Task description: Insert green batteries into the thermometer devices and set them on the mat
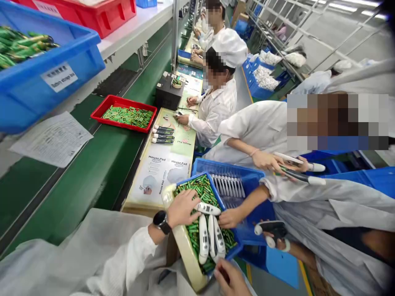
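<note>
My left hand [182, 207], with a black watch at the wrist, reaches over a blue bin [233, 253] of green batteries [197, 187]. Its thumb and fingers close around the end of a white handheld thermometer [209, 209]. More white thermometers [203, 240] lie side by side on the batteries, small screens facing up. At the bottom, my right hand [231, 277] has its fingers curled at the lower end of one thermometer [219, 242]; its grip is partly hidden. A co-worker's hand [231, 217] comes in from the right and touches the bin's edge beside the thermometers.
Behind the bin stands a blue crate [259, 181] with a row of white thermometers. A red tray [123, 128] of batteries sits on the green conveyor [92, 176]. Co-workers stand close on the right; one holds two thermometers [296, 172]. A shelf bin [74, 47] overhangs the left.
</note>
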`<state>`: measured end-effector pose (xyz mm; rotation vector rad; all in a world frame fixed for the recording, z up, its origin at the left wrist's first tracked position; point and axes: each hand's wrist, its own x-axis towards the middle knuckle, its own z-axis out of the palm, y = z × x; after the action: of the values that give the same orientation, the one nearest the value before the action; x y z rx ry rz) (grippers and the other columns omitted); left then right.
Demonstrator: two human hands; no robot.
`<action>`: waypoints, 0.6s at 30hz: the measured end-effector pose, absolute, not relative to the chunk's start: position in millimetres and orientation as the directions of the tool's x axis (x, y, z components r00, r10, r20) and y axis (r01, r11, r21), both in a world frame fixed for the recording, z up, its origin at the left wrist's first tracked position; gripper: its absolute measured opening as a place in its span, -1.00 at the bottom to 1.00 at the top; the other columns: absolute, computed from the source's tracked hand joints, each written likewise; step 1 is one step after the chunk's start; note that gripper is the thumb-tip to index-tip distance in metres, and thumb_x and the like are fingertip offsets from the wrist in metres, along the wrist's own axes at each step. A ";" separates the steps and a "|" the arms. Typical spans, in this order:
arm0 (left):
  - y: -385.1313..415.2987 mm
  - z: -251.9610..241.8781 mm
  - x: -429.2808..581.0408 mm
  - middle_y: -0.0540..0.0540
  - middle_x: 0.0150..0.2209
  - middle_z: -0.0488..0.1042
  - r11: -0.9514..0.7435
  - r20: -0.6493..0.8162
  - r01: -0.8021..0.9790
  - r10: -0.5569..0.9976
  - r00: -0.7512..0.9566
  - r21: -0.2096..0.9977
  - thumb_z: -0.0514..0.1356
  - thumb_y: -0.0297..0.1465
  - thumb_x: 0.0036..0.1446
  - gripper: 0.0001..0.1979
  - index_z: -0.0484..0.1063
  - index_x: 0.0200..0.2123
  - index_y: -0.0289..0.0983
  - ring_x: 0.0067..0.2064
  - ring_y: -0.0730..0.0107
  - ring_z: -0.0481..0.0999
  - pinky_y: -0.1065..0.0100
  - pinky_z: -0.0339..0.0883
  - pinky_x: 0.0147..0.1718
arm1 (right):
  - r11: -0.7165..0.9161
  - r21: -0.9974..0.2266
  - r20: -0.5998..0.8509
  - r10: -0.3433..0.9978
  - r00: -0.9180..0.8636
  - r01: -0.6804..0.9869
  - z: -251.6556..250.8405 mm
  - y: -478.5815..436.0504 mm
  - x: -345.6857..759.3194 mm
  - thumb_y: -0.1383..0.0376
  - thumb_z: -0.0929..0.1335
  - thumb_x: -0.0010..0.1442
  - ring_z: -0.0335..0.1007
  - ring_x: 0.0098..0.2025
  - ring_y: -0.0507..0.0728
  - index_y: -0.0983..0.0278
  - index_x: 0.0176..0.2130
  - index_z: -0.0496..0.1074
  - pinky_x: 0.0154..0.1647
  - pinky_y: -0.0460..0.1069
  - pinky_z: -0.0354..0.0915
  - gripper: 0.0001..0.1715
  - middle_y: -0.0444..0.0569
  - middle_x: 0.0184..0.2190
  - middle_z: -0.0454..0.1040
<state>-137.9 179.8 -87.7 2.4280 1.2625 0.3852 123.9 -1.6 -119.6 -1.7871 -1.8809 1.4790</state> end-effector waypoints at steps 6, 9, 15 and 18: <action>159.1 -97.3 -109.3 -0.19 -0.09 0.42 -0.468 -0.141 0.854 0.852 0.505 0.228 0.17 -0.34 0.22 -0.75 0.38 -0.03 -0.22 -0.03 0.10 0.39 0.11 0.25 -0.02 | -0.155 -0.790 -0.511 0.701 -0.498 0.593 -123.9 -8.5 140.3 0.17 0.28 0.26 0.34 -0.40 0.04 0.26 -0.33 0.44 -0.38 -0.11 0.13 -0.75 -0.13 -0.44 0.48; 144.7 -82.0 -115.2 -0.19 -0.10 0.43 -0.352 -0.127 0.905 0.913 0.388 0.237 0.14 -0.31 0.24 -0.78 0.40 -0.07 -0.19 -0.01 0.09 0.39 0.11 0.22 0.01 | -0.152 -0.794 -0.474 0.762 -0.442 0.588 -125.6 -13.4 146.1 0.19 0.25 0.27 0.37 -0.38 0.08 0.24 -0.33 0.45 -0.34 -0.08 0.18 -0.74 -0.13 -0.45 0.48; 58.5 -69.4 -88.8 -0.20 -0.23 0.52 0.082 -0.194 0.989 0.979 -0.057 0.126 0.09 -0.20 0.20 -0.78 0.41 -0.26 -0.21 -0.13 0.04 0.47 0.03 0.22 -0.04 | 0.043 -0.688 -0.181 0.957 -0.229 0.724 -136.6 6.6 146.3 0.19 0.28 0.24 0.33 0.03 0.27 0.22 -0.05 0.46 0.09 0.09 0.24 -0.68 0.11 -0.02 0.39; 30.8 -75.2 -61.3 -0.23 -0.22 0.52 0.171 -0.220 0.983 0.963 -0.152 0.070 0.12 -0.17 0.13 -0.73 0.42 -0.24 -0.24 -0.11 -0.01 0.48 0.02 0.22 -0.04 | 0.067 -0.576 -0.182 0.961 -0.208 0.815 -139.8 19.1 138.5 0.16 0.34 0.19 0.28 0.09 0.33 0.17 0.14 0.38 0.13 0.13 0.19 -0.47 0.15 0.06 0.31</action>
<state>-61.3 30.8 -75.2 1.8901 2.2301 -0.1318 138.5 19.1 -139.8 -1.7976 -2.0971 0.8542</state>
